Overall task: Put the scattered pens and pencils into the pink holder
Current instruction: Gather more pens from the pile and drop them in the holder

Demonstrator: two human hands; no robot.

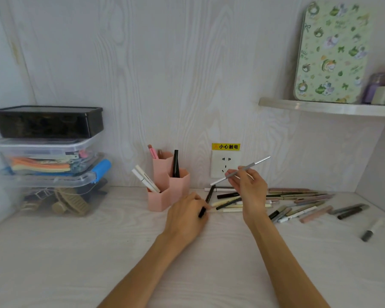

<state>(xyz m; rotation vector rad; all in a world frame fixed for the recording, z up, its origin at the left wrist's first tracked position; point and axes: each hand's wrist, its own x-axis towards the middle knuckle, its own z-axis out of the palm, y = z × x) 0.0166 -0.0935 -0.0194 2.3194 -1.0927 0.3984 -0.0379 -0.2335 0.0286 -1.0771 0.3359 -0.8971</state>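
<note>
The pink holder (165, 197) stands against the back wall with three hexagonal cups; it holds two white pens, a black pen and a pink one. My left hand (187, 215) rests on the desk just right of the holder and grips a black pen (207, 200) that slants up from my fingers. My right hand (248, 188) is raised above the desk and pinches a thin grey pencil (240, 170) pointing up to the right. Several pens and pencils (298, 203) lie scattered on the desk behind and right of my hands.
Stacked storage boxes (49, 156) stand at the left. A wall socket (225, 166) sits behind my right hand. A shelf (327, 107) at upper right carries a green patterned tin (330, 54). A lone grey-and-white pen (371, 230) lies far right.
</note>
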